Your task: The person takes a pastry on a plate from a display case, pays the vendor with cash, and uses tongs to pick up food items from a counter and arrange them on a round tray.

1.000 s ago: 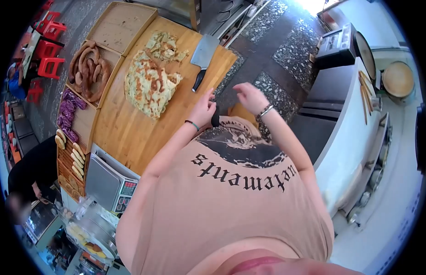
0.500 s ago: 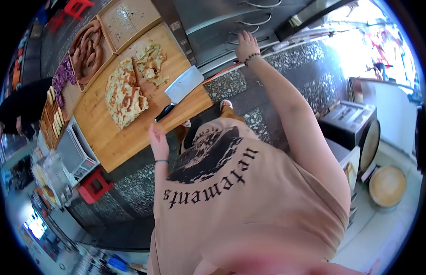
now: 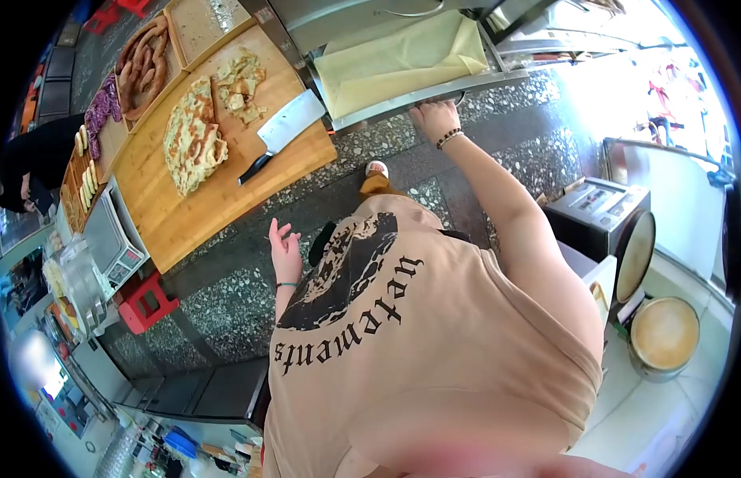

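Observation:
My right hand (image 3: pixel 436 121) is at the front of a pulled-out metal drawer (image 3: pixel 434 89), its fingers curled round the handle. Inside the drawer lies a yellowish sheet or liner (image 3: pixel 398 64). My left hand (image 3: pixel 285 251) hangs beside the wooden board (image 3: pixel 179 215), fingers apart and holding nothing. On the board lie a large browned flatbread (image 3: pixel 193 143), a pile of cut pieces (image 3: pixel 240 84) and a cleaver (image 3: pixel 284 127) with its black handle towards me.
Boxes of brown sausages (image 3: pixel 143 68) and purple food (image 3: pixel 103 107) line the board's far side. A scale (image 3: pixel 111 231) and red stool (image 3: pixel 147 304) are at the left. A person in dark clothes (image 3: pixel 40 155) is far left. A round griddle (image 3: pixel 663 333) is at the right.
The drawer has come open, showing the yellowish sheet. My right hand moved from near my body to the drawers, then back towards me with the drawer front. The view has turned.

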### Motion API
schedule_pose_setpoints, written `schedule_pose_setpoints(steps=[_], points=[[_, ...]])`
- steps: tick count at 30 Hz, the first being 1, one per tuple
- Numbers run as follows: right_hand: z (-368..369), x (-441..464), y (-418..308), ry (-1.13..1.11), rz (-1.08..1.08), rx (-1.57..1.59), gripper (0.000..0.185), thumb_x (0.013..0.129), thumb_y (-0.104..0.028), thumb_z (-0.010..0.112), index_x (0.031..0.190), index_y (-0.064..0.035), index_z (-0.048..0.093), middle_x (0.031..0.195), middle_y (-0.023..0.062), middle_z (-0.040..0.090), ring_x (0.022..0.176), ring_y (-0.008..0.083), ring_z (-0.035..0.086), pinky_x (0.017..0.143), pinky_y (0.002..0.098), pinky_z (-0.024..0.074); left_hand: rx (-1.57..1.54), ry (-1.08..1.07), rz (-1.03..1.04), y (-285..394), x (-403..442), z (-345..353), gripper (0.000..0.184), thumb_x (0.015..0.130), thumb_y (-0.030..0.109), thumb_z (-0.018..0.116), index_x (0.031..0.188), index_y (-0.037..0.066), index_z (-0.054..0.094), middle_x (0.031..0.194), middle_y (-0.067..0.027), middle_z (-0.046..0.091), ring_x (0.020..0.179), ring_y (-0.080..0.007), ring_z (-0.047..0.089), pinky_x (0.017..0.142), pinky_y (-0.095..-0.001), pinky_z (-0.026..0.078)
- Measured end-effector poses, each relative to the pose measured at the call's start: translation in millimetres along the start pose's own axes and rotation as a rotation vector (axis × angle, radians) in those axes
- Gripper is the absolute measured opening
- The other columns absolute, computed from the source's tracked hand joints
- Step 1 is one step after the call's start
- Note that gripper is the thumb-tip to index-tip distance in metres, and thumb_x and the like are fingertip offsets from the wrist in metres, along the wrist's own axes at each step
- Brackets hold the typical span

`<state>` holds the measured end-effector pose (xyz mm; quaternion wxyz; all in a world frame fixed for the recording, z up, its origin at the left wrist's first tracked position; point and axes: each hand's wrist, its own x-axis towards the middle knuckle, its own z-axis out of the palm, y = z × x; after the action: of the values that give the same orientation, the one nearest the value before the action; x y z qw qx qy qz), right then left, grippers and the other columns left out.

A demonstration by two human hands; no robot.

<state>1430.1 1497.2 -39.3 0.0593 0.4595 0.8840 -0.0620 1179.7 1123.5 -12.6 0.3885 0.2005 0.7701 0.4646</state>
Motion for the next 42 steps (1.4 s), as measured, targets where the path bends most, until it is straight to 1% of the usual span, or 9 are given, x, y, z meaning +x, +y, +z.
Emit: schedule_pose_setpoints(steps=[12, 20, 24, 27, 29, 32, 36, 39, 42], points=[[15.0, -114.9, -0.3, 0.063, 0.004, 0.052, 0.039, 0.091, -0.042, 0.046, 0.081, -0.0103, 0.067, 0.087, 0.0070, 0.068, 0.089, 0.0233, 0.062, 0.084, 0.0394, 0.0391, 0.067, -0.176, 0.043, -70.8, -59.6, -27.5, 0.059, 0.093, 0.008, 0.049, 0.143, 0.006, 0.019, 0.121, -0.0142, 0.050, 0.090, -0.0151, 0.061, 0.076, -0.0254, 0.049], [22.6, -125.2, 8.6, 0.065, -0.026, -0.019, 0.041, 0.092, -0.042, 0.043, 0.091, -0.0094, 0.068, 0.093, 0.0101, 0.067, 0.095, 0.0262, 0.060, 0.086, 0.0421, 0.0393, 0.002, -0.099, 0.138, -90.8, -56.0, -36.6, 0.062, 0.088, 0.004, 0.052, 0.142, 0.006, 0.021, 0.117, -0.0150, 0.053, 0.083, -0.0159, 0.062, 0.072, -0.0254, 0.050], [13.3, -88.2, 8.3, -0.021, -0.012, 0.056, 0.041, 0.092, -0.041, 0.044, 0.088, -0.0079, 0.068, 0.097, 0.0127, 0.066, 0.097, 0.0259, 0.059, 0.084, 0.0444, 0.0398, -0.059, -0.054, 0.151, -110.9, -53.8, -28.3, 0.062, 0.087, 0.004, 0.053, 0.141, 0.005, 0.024, 0.115, -0.0152, 0.054, 0.078, -0.0141, 0.062, 0.071, -0.0260, 0.050], [39.9, -27.5, 23.9, 0.041, -0.015, 0.013, 0.046, 0.093, -0.044, 0.038, 0.104, -0.0080, 0.064, 0.113, 0.0122, 0.061, 0.111, 0.0275, 0.053, 0.100, 0.0439, 0.0330, 0.088, -0.018, 0.133, -102.7, -42.5, -20.8, 0.063, 0.086, 0.008, 0.057, 0.141, 0.006, 0.026, 0.112, -0.0127, 0.056, 0.074, -0.0120, 0.058, 0.068, -0.0267, 0.050], [20.8, 5.9, 19.2, -0.071, 0.019, -0.035, 0.047, 0.094, -0.045, 0.035, 0.110, -0.0085, 0.061, 0.115, 0.0117, 0.061, 0.112, 0.0275, 0.052, 0.098, 0.0441, 0.0344, 0.055, 0.034, 0.107, -93.9, -33.4, -10.6, 0.063, 0.085, 0.009, 0.058, 0.140, 0.007, 0.027, 0.109, -0.0112, 0.057, 0.072, -0.0119, 0.056, 0.066, -0.0270, 0.050], [3.1, 51.8, 13.7, 0.006, -0.055, -0.023, 0.047, 0.094, -0.044, 0.035, 0.111, -0.0074, 0.060, 0.113, 0.0127, 0.061, 0.110, 0.0285, 0.053, 0.093, 0.0448, 0.0386, 0.051, 0.083, 0.023, -67.9, -23.6, 7.2, 0.062, 0.085, 0.010, 0.059, 0.140, 0.007, 0.029, 0.107, -0.0110, 0.057, 0.072, -0.0135, 0.056, 0.064, -0.0284, 0.050], [6.9, 102.2, 5.0, 0.170, -0.053, 0.022, 0.047, 0.083, -0.029, 0.060, 0.121, -0.0036, 0.050, 0.117, 0.0169, 0.055, 0.116, 0.0347, 0.043, 0.101, 0.0463, 0.0304, 0.101, 0.159, 0.007, -9.6, -5.4, 28.7, 0.060, 0.084, 0.010, 0.059, 0.137, 0.006, 0.033, 0.108, -0.0122, 0.057, 0.075, -0.0169, 0.058, 0.073, -0.0300, 0.049], [8.7, 136.6, 7.0, 0.218, -0.165, 0.002, 0.051, 0.080, -0.025, 0.063, 0.123, -0.0047, 0.047, 0.119, 0.0175, 0.050, 0.119, 0.0362, 0.039, 0.103, 0.0476, 0.0277, -0.027, 0.220, -0.044, 26.1, -2.7, 40.3, 0.061, 0.084, 0.011, 0.060, 0.138, 0.005, 0.032, 0.109, -0.0129, 0.057, 0.077, -0.0182, 0.058, 0.074, -0.0309, 0.049], [-3.4, 155.6, -5.1, 0.322, -0.223, 0.033, 0.050, 0.079, -0.022, 0.064, 0.122, -0.0043, 0.046, 0.120, 0.0200, 0.047, 0.118, 0.0372, 0.039, 0.106, 0.0486, 0.0236, -0.001, 0.280, -0.046, -4.7, 8.0, 53.0, 0.062, 0.083, 0.012, 0.060, 0.138, 0.004, 0.032, 0.109, -0.0130, 0.057, 0.078, -0.0185, 0.059, 0.075, -0.0305, 0.049]])
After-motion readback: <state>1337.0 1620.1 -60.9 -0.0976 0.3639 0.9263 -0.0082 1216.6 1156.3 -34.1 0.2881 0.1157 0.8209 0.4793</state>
